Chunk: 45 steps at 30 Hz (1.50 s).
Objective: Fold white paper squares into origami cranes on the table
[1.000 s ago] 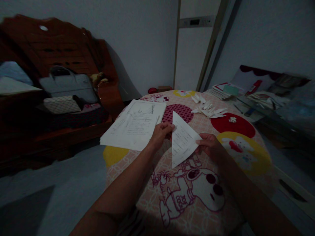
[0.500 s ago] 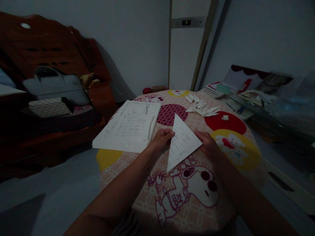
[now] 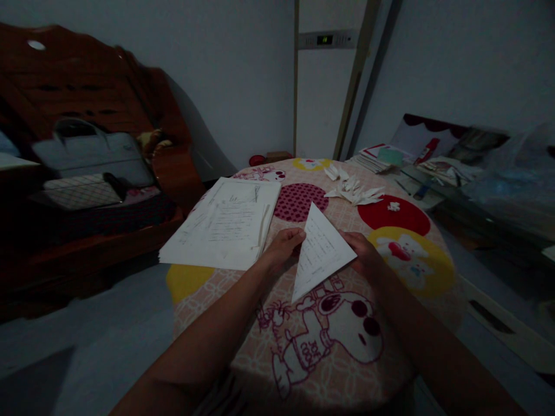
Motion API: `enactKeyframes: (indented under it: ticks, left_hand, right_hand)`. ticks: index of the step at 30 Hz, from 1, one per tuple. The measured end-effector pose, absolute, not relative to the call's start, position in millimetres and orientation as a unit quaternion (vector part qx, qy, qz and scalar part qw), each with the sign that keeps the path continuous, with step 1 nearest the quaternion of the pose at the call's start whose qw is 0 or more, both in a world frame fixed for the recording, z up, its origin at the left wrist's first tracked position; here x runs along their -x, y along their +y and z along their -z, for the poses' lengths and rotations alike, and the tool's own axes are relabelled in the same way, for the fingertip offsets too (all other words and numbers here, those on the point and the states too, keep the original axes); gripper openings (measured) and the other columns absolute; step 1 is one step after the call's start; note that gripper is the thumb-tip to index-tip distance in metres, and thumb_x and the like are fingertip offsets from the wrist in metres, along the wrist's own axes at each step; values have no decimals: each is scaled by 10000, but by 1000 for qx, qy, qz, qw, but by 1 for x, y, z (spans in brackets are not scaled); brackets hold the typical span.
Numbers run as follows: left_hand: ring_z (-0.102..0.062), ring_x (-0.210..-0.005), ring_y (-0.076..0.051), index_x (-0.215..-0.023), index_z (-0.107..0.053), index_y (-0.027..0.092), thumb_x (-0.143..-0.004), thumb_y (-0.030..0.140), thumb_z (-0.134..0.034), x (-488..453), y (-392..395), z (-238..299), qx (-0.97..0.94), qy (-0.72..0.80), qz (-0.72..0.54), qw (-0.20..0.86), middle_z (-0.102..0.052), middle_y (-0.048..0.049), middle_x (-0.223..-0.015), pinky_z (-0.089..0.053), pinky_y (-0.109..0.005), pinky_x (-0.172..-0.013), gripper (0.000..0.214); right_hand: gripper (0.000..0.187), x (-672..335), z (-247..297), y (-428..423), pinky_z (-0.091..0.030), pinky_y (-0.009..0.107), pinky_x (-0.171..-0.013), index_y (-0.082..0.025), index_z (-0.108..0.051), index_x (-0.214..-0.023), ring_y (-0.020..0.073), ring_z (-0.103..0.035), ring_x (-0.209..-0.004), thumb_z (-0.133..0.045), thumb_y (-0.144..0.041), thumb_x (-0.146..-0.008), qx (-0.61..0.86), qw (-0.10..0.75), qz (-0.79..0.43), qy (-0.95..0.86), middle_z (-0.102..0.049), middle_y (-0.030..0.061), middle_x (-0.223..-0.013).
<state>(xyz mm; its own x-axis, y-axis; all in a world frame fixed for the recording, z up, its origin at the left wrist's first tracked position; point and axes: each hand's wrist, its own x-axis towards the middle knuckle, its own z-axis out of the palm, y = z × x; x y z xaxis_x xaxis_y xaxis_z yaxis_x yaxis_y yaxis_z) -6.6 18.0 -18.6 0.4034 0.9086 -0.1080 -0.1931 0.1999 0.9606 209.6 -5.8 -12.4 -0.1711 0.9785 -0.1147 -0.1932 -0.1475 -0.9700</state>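
Observation:
A white sheet of paper, folded into a triangle and covered in handwriting, is held above the round table. My left hand pinches its left edge with the thumb on top. At the right side, my right hand grips the paper near its right corner, with most of the fingers hidden behind it. Left of my hands lies a stack of written paper sheets. Several folded white paper pieces are heaped at the far side of the table, and a small crumpled paper bit rests on a red circle.
A patterned cloth with cartoon figures covers the round table. On the left stands a wooden bench with a grey bag on it. A glass table with papers and plastic stands to the right.
The folded paper has tilted slightly, and the right fingers have slid a little further behind it. Both hands keep their hold. The whole view has shifted slightly.

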Motion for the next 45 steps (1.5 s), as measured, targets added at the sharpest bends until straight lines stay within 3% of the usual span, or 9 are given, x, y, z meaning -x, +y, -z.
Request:
enactKeyframes:
  ticks: [7, 9, 11, 15, 19, 24, 32, 39, 45]
  left_hand:
    - [-613, -623, -142, -776, -628, 136, -816, 420, -666, 5, 22, 29, -536, 395, -420, 616, -667, -58, -726, -494, -264, -608, 289]
    - [-673, -817, -195, -1072, -658, 136, -809, 299, -649, 4, 22, 31, -607, 414, -440, 516, -715, -107, -962, -548, -325, -729, 309]
    - [-622, -1143, -265, -1386, -511, 183, -792, 202, -633, 1, 21, 31, -700, 406, -451, 377, -626, -154, -1319, -537, -428, -929, 606]
    - [-307, -1487, -279, -1571, -237, 229, -880, 110, -459, -7, 15, 25, -857, 267, -411, 160, -356, -145, -1599, -295, -543, -1203, 736]
    - [-243, -1520, -266, -1582, -182, 225, -909, 63, -365, -14, 10, 21, -899, 201, -379, 86, -375, -143, -1587, -281, -544, -1208, 716]
    - [-413, -1410, -259, -1457, -430, 207, -901, 57, -401, -13, 7, 12, -912, 196, -359, 38, -575, -121, -1396, -298, -553, -1183, 577]
    - [-610, -1118, -224, -935, -698, 224, -854, 161, -592, 26, 16, 1, -910, 230, -336, 73, -705, -51, -1040, -330, -527, -1162, 147]
    - [-653, -1080, -194, -927, -723, 216, -858, 149, -603, 51, 15, 6, -937, 245, -243, 49, -752, -27, -1017, -234, -493, -1229, 154]
    - [-594, -1250, -239, -1251, -656, 229, -825, 150, -631, 41, 9, 6, -945, 268, -187, 19, -678, -89, -1301, -217, -525, -1224, 434]
  right_hand:
    - [393, -209, 17, -4, -533, 326, -648, -178, -778, -945, 223, -710, -705, -846, -376, -613, 405, 500, -603, -472, -787, 65, -853]
    - [487, -210, 18, -4, -547, 335, -655, -176, -758, -1057, 234, -724, -716, -856, -324, -603, 403, 504, -598, -475, -790, 72, -879]
    - [625, -212, 18, -4, -551, 334, -630, -184, -705, -1199, 234, -727, -691, -854, -286, -601, 402, 497, -601, -480, -790, 67, -857]
    - [744, -211, 14, -7, -528, 298, -546, -187, -632, -1298, 219, -711, -605, -856, -282, -595, 406, 470, -623, -477, -776, 40, -757]
    - [714, -202, 10, -10, -506, 273, -498, -158, -643, -1243, 238, -725, -631, -873, -295, -581, 405, 455, -629, -483, -771, 51, -754]
    - [526, -197, 7, -10, -564, 288, -649, -168, -710, -1105, 249, -731, -877, -845, -283, -609, 385, 488, -577, -529, -774, 84, -1013]
    - [810, -239, 17, -1, -528, 295, -551, -215, -597, -1373, 190, -680, -612, -840, -221, -601, 494, 432, -569, -495, -778, 39, -846]
    - [408, -256, 31, 6, -566, 359, -704, -172, -753, -1097, 216, -685, -729, -751, -231, -693, 576, 339, -269, -694, -753, 52, -837]
    - [435, -254, 36, 1, -421, 572, -1083, -162, -719, -1200, 369, -508, -1321, -738, -211, -768, 445, 299, -83, -840, -557, 190, -1438]
